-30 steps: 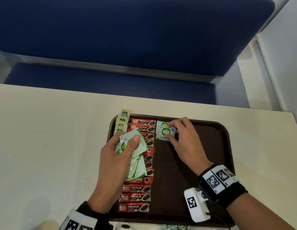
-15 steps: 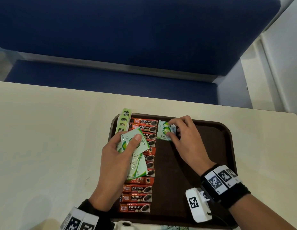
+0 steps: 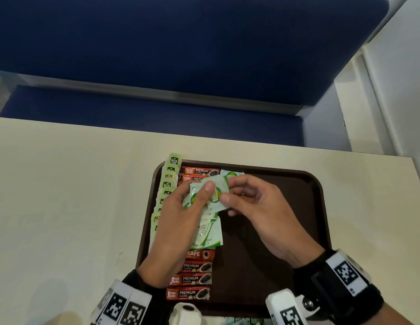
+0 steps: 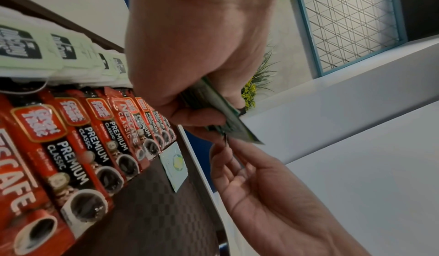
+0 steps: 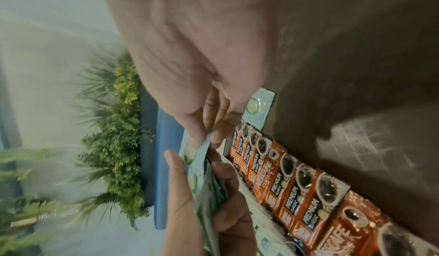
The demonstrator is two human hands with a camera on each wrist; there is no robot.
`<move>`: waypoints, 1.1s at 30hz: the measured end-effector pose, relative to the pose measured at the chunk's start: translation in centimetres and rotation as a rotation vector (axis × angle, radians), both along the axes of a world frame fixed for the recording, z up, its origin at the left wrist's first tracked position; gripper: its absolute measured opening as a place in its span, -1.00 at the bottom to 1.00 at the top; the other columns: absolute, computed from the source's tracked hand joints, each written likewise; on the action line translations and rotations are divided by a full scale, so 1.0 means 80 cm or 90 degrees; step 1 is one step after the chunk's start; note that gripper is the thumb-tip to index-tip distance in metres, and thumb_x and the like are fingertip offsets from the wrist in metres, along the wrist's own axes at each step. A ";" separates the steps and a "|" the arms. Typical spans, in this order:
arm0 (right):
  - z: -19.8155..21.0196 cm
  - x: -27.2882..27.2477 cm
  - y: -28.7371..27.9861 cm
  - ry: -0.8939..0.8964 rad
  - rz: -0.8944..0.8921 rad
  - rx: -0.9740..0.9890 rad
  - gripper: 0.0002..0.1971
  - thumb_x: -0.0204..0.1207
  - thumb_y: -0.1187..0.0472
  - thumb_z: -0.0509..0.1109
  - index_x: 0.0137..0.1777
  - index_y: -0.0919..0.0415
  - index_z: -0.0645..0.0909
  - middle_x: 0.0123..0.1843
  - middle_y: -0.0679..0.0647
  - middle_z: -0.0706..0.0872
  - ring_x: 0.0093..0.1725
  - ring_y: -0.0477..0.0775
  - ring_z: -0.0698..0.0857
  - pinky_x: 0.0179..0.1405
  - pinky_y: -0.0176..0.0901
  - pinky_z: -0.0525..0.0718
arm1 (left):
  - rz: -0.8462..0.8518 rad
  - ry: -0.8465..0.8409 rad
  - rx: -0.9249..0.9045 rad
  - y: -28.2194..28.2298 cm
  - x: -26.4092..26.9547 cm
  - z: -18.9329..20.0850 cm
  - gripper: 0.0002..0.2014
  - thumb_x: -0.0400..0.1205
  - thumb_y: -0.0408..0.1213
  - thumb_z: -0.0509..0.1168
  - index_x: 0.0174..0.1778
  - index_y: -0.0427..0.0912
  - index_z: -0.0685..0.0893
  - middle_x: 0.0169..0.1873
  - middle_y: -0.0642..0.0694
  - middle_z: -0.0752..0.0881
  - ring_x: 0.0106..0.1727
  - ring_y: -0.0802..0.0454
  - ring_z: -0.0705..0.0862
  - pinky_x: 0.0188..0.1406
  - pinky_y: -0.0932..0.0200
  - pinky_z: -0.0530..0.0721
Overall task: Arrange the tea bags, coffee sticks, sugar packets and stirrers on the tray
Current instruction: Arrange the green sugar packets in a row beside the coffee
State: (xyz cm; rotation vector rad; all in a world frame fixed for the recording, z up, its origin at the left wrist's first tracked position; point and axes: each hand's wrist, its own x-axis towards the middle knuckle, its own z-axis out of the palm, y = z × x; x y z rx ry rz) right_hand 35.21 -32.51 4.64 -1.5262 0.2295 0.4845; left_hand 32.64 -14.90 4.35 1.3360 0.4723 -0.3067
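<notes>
Tea bags [image 3: 169, 181] line the tray [image 3: 317, 195] left edge, coffee sticks [image 3: 192, 280] beside; left hand [image 3: 178, 221] clamps sugar packet stack [image 3: 204, 200]; right hand [image 3: 258, 212] pinches top packet [image 3: 218, 191]; peel one only, lay below placed packet [image 3: 230, 173].

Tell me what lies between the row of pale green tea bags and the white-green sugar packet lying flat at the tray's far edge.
The column of red coffee sticks lies between the tea bags and the sugar packet, shown in the left wrist view.

Cream table [image 3: 63, 207], dark brown tray [image 3: 317, 207] lying flat on it near the front edge
</notes>
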 end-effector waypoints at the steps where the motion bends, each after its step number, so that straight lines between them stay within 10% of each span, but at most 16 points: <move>1: -0.002 0.001 -0.002 0.022 -0.035 0.022 -0.70 0.58 0.29 0.63 0.28 0.28 0.74 0.13 0.16 0.89 0.05 0.10 0.88 0.06 -0.01 0.84 | 0.001 -0.001 0.002 0.001 0.000 0.000 -0.80 0.72 -0.08 0.49 0.24 0.07 0.86 0.10 -0.07 0.94 0.11 -0.18 0.94 0.14 -0.19 0.86; 7: 0.003 -0.005 -0.016 0.139 0.011 0.067 -0.62 0.60 0.24 0.61 0.38 0.29 0.69 0.17 0.21 0.91 0.13 0.20 0.90 0.11 -0.02 0.81 | -0.013 -0.004 0.051 0.008 -0.001 0.002 -0.78 0.64 -0.24 0.61 0.19 0.03 0.89 0.08 -0.02 0.95 0.09 -0.12 0.95 0.24 -0.31 0.84; 16: 0.007 0.019 -0.052 -0.037 0.182 -0.188 -0.89 0.65 0.19 0.59 0.13 0.02 0.83 0.06 -0.03 0.91 0.10 -0.13 0.86 0.10 -0.29 0.80 | -0.149 -0.027 0.118 0.020 0.005 0.005 -0.80 0.62 -0.27 0.62 0.14 0.03 0.88 -0.03 0.09 0.96 -0.08 0.06 0.95 -0.19 0.23 0.83; 24: -0.067 0.010 -0.047 -0.005 -0.041 -0.259 -0.95 0.69 0.24 0.55 0.09 0.09 0.78 -0.09 0.07 0.89 -0.14 -0.04 0.85 -0.17 -0.29 0.79 | -0.093 0.006 0.150 0.025 -0.009 -0.005 -0.80 0.62 -0.21 0.62 0.14 0.01 0.85 -0.06 0.05 0.95 -0.11 0.00 0.95 -0.04 -0.06 0.87; 33: -0.090 0.006 -0.021 -0.132 -0.112 -0.343 -0.83 0.65 0.24 0.60 0.14 0.09 0.68 0.00 0.00 0.79 -0.12 -0.14 0.81 -0.20 -0.37 0.75 | -0.068 0.021 0.162 0.029 -0.018 -0.012 -0.78 0.61 -0.19 0.62 0.15 0.11 0.84 -0.07 0.17 0.94 -0.13 0.09 0.95 -0.19 0.17 0.81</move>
